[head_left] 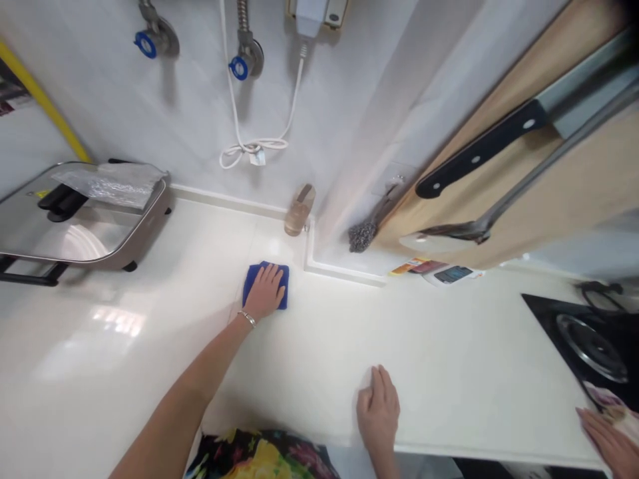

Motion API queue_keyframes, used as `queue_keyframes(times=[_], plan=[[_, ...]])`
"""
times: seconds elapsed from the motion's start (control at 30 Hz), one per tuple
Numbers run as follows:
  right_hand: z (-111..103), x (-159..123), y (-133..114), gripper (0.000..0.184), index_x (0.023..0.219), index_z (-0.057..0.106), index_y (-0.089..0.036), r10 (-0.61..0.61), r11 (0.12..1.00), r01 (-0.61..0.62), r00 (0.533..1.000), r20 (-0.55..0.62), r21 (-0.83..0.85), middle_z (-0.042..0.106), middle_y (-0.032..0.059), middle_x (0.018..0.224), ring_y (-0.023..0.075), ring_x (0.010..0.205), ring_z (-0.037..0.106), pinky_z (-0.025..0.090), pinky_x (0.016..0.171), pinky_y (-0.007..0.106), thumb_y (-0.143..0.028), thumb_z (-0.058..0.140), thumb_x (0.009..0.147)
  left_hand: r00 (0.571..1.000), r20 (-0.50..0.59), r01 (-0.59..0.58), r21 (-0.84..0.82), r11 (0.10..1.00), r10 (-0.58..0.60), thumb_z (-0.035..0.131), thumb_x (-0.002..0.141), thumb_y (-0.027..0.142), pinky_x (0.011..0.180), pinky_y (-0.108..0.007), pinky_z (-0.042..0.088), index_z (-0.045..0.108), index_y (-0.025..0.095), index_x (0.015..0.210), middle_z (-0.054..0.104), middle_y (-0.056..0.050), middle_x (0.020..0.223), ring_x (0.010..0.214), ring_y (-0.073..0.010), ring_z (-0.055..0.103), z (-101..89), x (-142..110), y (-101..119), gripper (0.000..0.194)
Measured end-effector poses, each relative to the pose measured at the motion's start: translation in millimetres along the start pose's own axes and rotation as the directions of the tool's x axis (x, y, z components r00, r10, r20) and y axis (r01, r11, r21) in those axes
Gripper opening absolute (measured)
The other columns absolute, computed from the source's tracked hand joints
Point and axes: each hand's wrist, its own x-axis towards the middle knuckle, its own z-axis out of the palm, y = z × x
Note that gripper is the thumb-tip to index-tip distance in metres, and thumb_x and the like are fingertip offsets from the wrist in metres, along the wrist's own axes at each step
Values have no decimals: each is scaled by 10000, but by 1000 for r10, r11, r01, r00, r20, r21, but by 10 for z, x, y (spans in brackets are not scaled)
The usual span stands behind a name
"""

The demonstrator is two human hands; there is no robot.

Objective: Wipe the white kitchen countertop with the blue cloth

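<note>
My left hand (264, 291) lies flat with its fingers stretched out on a folded blue cloth (252, 274), pressing it against the white countertop (309, 359). A silver bracelet (247, 319) circles that wrist. Nearer the counter's front edge, my right hand (378, 407) rests on the surface with its fingers curled together, and nothing shows in it. Beyond the cloth, a small brownish transparent bottle (299, 211) stands in the corner by the wall.
An electric pan (124, 233) with a glass lid is at left. Valves (152, 43) and a tied white cord (254, 145) are on the wall. A knife (479, 156) and ladle (449, 233) hang at right, near a black stove (589, 346). Another person's hand (612, 442) touches a patterned cloth.
</note>
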Motion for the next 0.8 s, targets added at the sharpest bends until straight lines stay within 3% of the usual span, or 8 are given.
queue_keyframes(times=[0.27, 0.43, 0.53, 0.67, 0.8], plan=[[27, -21, 54, 503, 1451, 453, -125, 21, 1000, -21, 999, 44, -6, 524, 197, 1437, 318, 1342, 476, 431, 1079, 546, -278, 383, 977, 997, -65, 39, -6, 999, -39, 340, 987, 328, 1263, -502, 220, 509, 83, 1438, 442, -169, 1550, 1476, -300, 347, 320, 882, 34, 540], [9, 18, -2, 496, 1446, 456, -131, 53, 999, -53, 997, 62, -15, 521, 196, 1440, 318, 1351, 466, 442, 1068, 541, -301, 367, 988, 998, -63, 19, -36, 999, -22, 383, 957, 315, 1261, -507, 213, 520, 101, 1433, 446, -169, 1546, 1472, -303, 351, 443, 1242, 31, 539], [14, 33, -4, 489, 1437, 465, -136, 58, 998, -58, 997, 53, -6, 530, 195, 1430, 318, 1348, 470, 444, 1068, 549, -310, 359, 993, 997, -69, 13, -49, 999, -16, 397, 943, 314, 1261, -511, 206, 532, 108, 1425, 447, -171, 1545, 1471, -304, 352, 456, 1301, 39, 541], [40, 10, 50, 478, 1427, 475, -147, 45, 998, -46, 998, 33, 31, 541, 193, 1418, 311, 1328, 495, 462, 1059, 549, -325, 361, 998, 997, -75, -4, -47, 999, 1, 375, 952, 328, 1260, -497, 219, 528, 106, 1431, 461, -165, 1538, 1470, -292, 362, 409, 1200, 29, 550], [56, -20, 78, 469, 1407, 496, -152, 36, 997, -37, 999, 22, 74, 546, 194, 1411, 309, 1306, 516, 476, 1052, 553, -359, 375, 1003, 997, -68, -38, -46, 998, 35, 396, 954, 362, 1262, -453, 236, 534, 154, 1438, 471, -123, 1540, 1472, -264, 364, 294, 992, -192, 545]])
